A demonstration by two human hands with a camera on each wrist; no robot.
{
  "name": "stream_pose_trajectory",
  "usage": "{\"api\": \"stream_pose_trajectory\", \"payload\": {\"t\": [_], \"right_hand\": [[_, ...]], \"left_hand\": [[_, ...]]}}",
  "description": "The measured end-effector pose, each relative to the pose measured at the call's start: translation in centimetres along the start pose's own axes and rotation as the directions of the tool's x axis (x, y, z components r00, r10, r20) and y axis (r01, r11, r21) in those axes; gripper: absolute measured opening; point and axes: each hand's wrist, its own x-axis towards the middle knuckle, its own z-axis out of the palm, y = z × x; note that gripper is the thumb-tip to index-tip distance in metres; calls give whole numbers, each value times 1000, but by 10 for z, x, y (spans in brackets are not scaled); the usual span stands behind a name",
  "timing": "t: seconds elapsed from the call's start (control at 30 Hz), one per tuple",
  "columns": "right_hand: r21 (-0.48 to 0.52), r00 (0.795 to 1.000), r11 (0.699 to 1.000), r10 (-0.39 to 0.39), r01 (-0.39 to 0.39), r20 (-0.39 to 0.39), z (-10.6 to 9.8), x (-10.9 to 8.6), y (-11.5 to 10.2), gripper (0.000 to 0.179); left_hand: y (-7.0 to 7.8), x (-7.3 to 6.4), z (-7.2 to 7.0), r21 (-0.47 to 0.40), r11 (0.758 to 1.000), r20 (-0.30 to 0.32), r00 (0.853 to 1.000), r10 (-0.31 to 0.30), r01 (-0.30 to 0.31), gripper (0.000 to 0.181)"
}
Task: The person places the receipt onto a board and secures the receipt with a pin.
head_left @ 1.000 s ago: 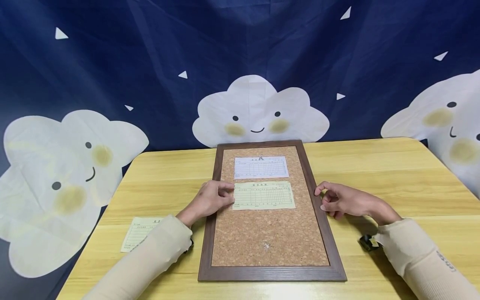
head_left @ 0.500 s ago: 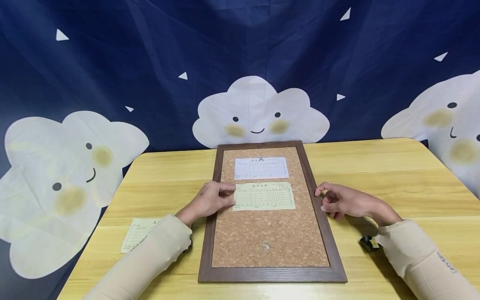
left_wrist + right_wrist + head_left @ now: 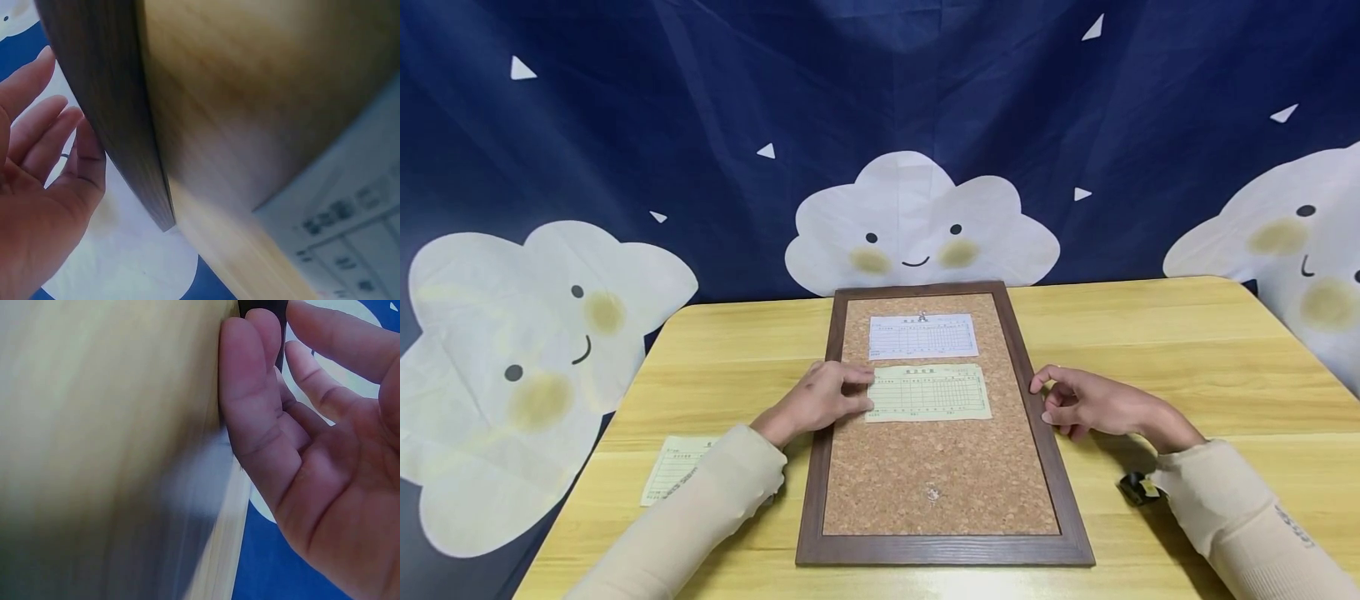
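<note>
A corkboard (image 3: 940,475) in a dark wooden frame lies on the table. Across its middle is a pale yellow printed form slip (image 3: 928,393). My left hand (image 3: 820,396) reaches over the frame's left side, index finger and thumb tips at that slip's left edge. By the frame's right side is my right hand (image 3: 1090,400), loosely bent, its fingertips against the outer edge. The right wrist view has the fingers (image 3: 244,362) low at the tabletop beside the frame. Above the yellow slip, a white form slip (image 3: 922,336) carries a small clear pin (image 3: 922,317) at its top.
Another yellow form slip (image 3: 677,468) lies on the wooden table (image 3: 1135,333) at left, partly hidden by the left sleeve. A small clear pin (image 3: 932,493) is on the lower cork. A dark blue cloth (image 3: 880,83) with clouds hangs behind the table.
My left fingertips have shifted slightly right over the yellow slip's left edge. The right hand and the board stay where they were.
</note>
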Motion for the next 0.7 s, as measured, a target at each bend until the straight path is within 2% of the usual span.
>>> {"api": "stream_pose_trajectory", "payload": {"t": [0.2, 0.43, 0.7], "right_hand": [[-10, 1000, 1000, -10, 10, 2, -1, 0, 1, 27], [-58, 1000, 998, -23, 22, -18, 0, 0, 0, 27], [-55, 1000, 998, -13, 12, -12, 0, 0, -1, 26]], "left_hand": [[-2, 1, 2, 24, 1000, 19, 1000, 8, -9, 41], [-4, 2, 3, 72, 996, 11, 998, 59, -60, 37], [-3, 2, 2, 120, 987, 21, 994, 109, -111, 36]]}}
